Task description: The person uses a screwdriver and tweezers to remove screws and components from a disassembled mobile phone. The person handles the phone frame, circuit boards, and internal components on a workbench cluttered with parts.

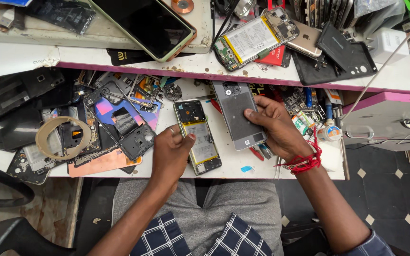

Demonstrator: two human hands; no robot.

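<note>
My right hand (278, 128), with a red thread at the wrist, grips a grey phone back cover (238, 111) and holds it tilted above the white bench. My left hand (172, 151), a ring on one finger, pinches the left edge of an opened phone (198, 137) that lies flat on the bench with its battery and circuit board showing. The cover and the opened phone sit side by side, almost touching.
Left of my hands lies a heap of phone frames, covers and a tape ring (62, 137). A raised shelf (191, 66) behind holds a large dark phone (148, 26), another opened phone (255, 38) and black covers. Small bottles and tools crowd the right (319, 123).
</note>
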